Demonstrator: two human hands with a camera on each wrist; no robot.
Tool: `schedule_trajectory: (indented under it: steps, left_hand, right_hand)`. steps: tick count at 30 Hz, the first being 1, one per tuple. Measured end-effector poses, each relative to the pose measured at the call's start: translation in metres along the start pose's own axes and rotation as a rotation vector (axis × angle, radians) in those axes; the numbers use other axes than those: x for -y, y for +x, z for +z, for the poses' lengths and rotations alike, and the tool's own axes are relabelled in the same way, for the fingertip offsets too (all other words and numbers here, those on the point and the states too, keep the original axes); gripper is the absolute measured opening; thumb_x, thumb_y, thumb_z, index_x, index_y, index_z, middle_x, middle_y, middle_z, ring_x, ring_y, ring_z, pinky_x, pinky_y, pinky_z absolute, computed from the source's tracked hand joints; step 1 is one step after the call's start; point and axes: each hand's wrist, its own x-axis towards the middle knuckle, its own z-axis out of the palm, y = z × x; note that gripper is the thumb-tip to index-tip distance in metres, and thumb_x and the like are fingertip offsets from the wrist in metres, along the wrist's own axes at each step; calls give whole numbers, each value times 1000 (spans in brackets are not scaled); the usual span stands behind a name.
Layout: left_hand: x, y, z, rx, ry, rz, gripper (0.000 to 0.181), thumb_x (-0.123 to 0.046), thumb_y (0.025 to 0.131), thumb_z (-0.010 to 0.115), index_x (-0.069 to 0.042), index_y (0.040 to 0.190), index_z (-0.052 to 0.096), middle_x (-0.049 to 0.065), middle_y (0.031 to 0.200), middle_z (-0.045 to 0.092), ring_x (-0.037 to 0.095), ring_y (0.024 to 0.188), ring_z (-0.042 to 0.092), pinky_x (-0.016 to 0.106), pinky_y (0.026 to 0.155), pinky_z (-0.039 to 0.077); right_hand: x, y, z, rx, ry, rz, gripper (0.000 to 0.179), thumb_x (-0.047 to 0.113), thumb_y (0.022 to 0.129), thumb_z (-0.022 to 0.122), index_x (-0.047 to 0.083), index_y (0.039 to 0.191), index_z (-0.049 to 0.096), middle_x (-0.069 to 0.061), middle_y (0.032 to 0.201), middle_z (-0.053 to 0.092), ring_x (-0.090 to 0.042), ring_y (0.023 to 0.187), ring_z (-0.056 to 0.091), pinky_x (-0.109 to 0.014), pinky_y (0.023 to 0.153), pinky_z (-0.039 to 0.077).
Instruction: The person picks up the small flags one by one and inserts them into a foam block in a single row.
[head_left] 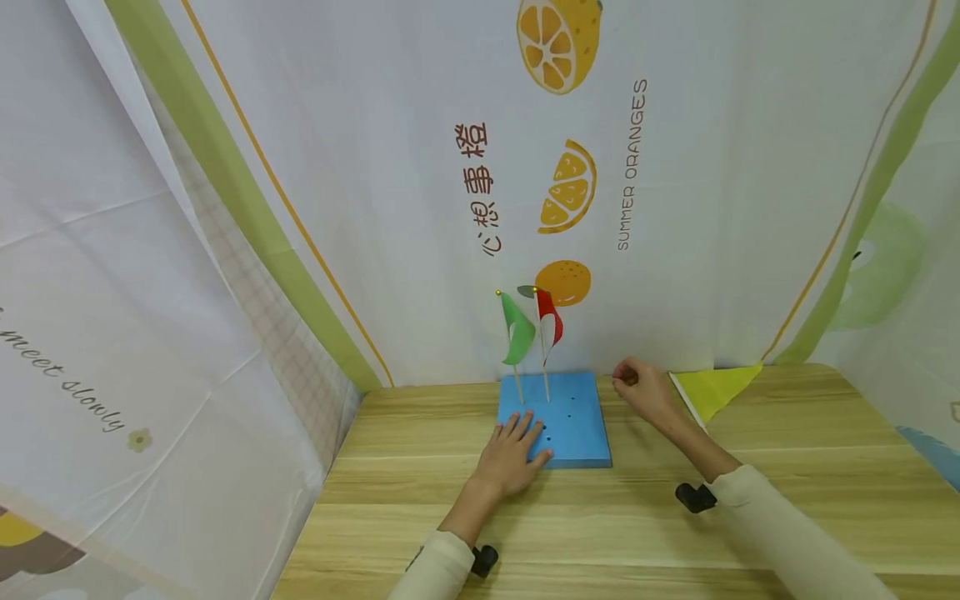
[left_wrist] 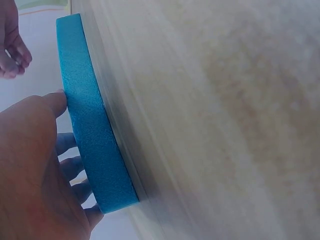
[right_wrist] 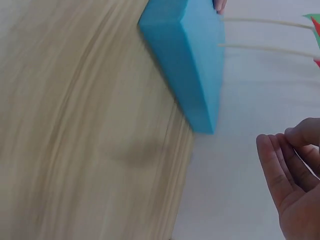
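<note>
My left hand [head_left: 509, 460] presses its spread fingers flat on the left front part of a blue foam board [head_left: 581, 429]. In the left wrist view, its thumb lies along the board's upper edge. Two small flags stand in the board's back left part on thin sticks: a green flag [head_left: 517, 329] and a red and white flag [head_left: 550, 321]. Several small dark holes show in the board's top. Over the table, right of the board, my right hand [head_left: 647, 392] hovers apart from it. Its fingers are loosely bent, the thumb close to the fingertips, and nothing shows between them.
A yellow triangular flag [head_left: 718, 390] on a white stick lies at the back right of the wooden table [head_left: 420, 500], beyond my right wrist. Behind the table hangs a white curtain [head_left: 420, 250] printed with oranges. More cloth hangs at both sides.
</note>
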Motion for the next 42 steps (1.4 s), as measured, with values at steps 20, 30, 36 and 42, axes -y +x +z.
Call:
schedule_trajectory:
  steps: [20,30,36,42]
  left_hand:
    - [0,-2,-1,9,11,-8,65,-58,102,34,-21,156,31,4,164,23,28,152,20,51,122,26]
    - [-2,-3,-2,19,16,-5,64,-57,102,34,-22,156,30,4,164,23,28,152,20,51,122,25]
    - [-1,-2,0,12,10,-9,64,-57,102,34,-22,156,31,4,164,23,27,152,19,51,122,25]
    - [-1,-2,-1,11,21,-9,64,-57,102,34,-22,156,30,3,164,23,27,152,20,51,122,25]
  right_hand:
    - [-41,-34,-62,-10,-92,101,12,11,94,63,2,99,68,-10,85,71,-3,66,60,-20,55,50]
    - [-58,-51,-79,80,-124,140,18,13,97,60,-2,105,67,-13,88,70,-17,66,65,-23,51,51]
    - [-66,-59,-86,102,-173,148,17,13,96,61,-1,101,68,-12,87,70,-12,68,61,-22,53,49]
    - [-73,-65,-91,127,-233,141,12,10,91,63,0,92,70,-9,83,70,-13,69,58,-24,55,46]
